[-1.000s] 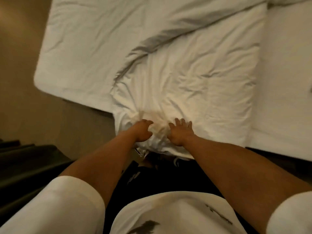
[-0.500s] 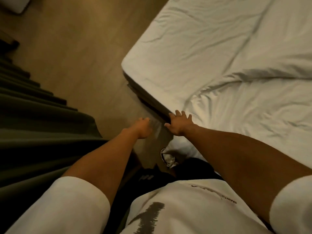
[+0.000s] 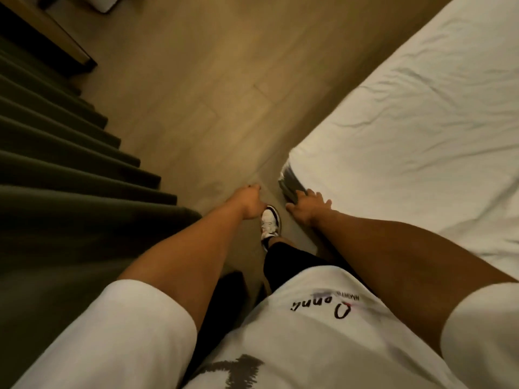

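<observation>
A bed with a wrinkled white sheet (image 3: 407, 141) fills the right side. Its near corner (image 3: 289, 183) shows a grey strip of mattress edge below the sheet. My right hand (image 3: 307, 209) lies at that corner with its fingers spread, touching the sheet and the mattress edge. My left hand (image 3: 250, 202) hangs over the floor just left of the corner, apart from the bed. Its fingers are loosely curled and nothing shows in them.
Dark green pleated curtains (image 3: 70, 197) run along the left. A strip of wooden floor (image 3: 224, 80) lies between the curtains and the bed. My white shoe (image 3: 270, 223) stands on it below the hands. Dark wooden furniture (image 3: 42, 37) sits at the top left.
Both hands were on the bunched white bedding a second ago. The view has swung left to the bed corner; the left hand has come off the bedding and the right hand stays on the edge.
</observation>
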